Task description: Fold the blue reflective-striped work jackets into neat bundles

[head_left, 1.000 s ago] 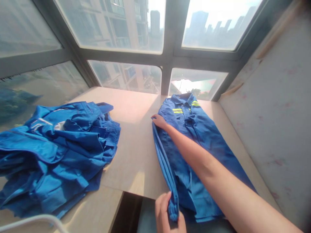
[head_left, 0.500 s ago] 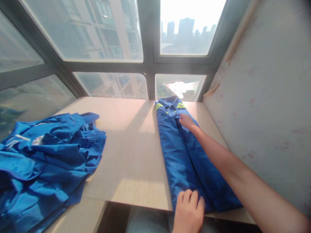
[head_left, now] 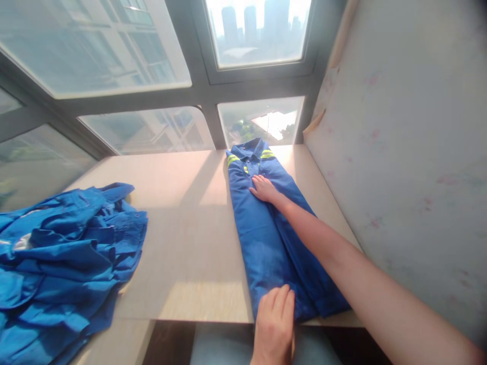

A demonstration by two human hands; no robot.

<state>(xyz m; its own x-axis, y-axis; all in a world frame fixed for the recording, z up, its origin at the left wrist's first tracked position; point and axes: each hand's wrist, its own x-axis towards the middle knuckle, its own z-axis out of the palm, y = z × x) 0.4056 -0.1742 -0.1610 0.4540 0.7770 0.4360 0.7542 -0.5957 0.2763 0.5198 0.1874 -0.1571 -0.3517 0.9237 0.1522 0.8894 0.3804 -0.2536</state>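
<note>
A blue work jacket [head_left: 258, 238] with yellow-green reflective stripes lies folded long on the table, its collar toward the window. My right hand [head_left: 265, 188] rests on its front just below the collar, fingers flat and thumb spread to the side. At the jacket's near hem, by the table's front edge, my left hand [head_left: 274, 317] is closed over the cloth, fingers together and thumb out of sight. My right forearm hides part of the jacket's right side.
A second blue garment [head_left: 72, 258] lies crumpled on the left of the pale wooden table [head_left: 182, 233]. Grey-framed windows border the back and left. A wall [head_left: 399, 152] with faded patterned paper stands close on the right. My legs show below the front edge.
My right hand has gone from pinching the jacket's front opening to lying flat on it. My left hand stays at the hem. The whole view has shifted, with things further left.
</note>
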